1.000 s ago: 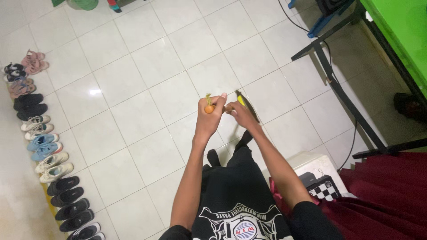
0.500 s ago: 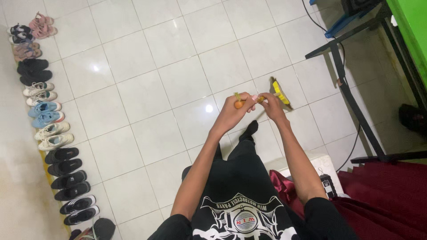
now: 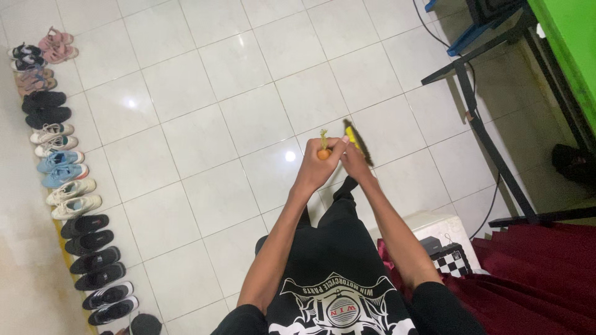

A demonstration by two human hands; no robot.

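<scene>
Head view showed your left hand closed around the orange-tipped top end of a broom handle, and your right hand gripped it just beside. The handle's long axis ran away from you and down to the right, ending in the yellow broom head above the white tiled floor. Farther left, shoes lined the wall.

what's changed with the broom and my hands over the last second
The broom head swung out to the right, showing its yellow face half a second ago, and has now swung back close to the hands, edge on. The left hand keeps its grip on the orange handle end, and the right hand stays just below it. The shoes stay lined up.
</scene>
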